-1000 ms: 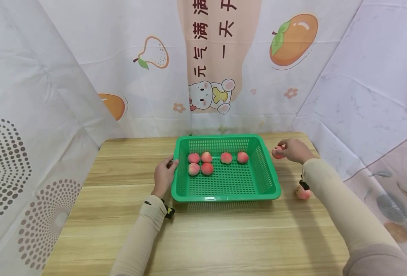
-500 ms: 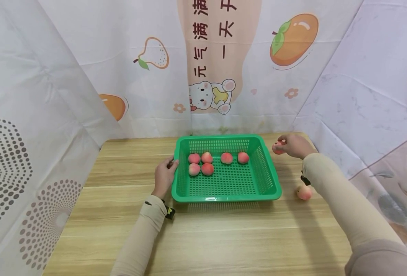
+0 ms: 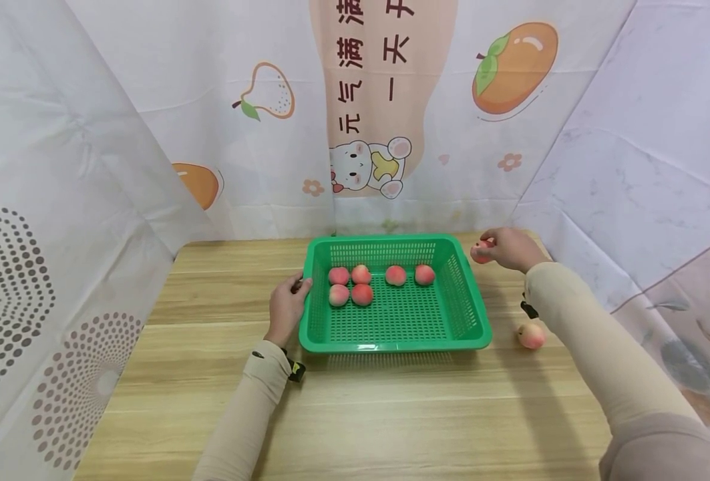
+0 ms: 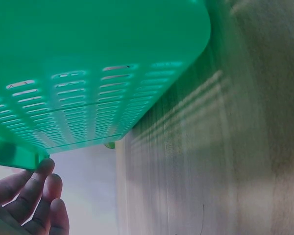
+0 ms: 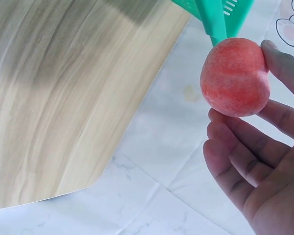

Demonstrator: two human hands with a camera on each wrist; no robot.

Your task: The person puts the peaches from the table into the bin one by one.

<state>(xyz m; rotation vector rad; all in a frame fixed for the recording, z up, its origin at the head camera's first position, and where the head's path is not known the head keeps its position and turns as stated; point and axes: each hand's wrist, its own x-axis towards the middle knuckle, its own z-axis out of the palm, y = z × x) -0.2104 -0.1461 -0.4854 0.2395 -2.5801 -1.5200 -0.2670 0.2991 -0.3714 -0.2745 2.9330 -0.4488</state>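
A green plastic basket stands on the wooden table with several peaches inside, such as the peach in the front row. On its left side my left hand holds the rim, thumb above; in the left wrist view the fingers reach under that rim. My right hand pinches a red peach between thumb and fingers, raised just outside the basket's right back corner. Another peach lies on the table at the right, below the right forearm.
The wooden table stretches in front of the basket and to both sides. Printed white curtains close off the back and sides, and the table's back edge runs close behind the basket.
The right hand has lifted the peach a little upward and back, then slightly left toward the basket. My left hand and the basket have stayed put.
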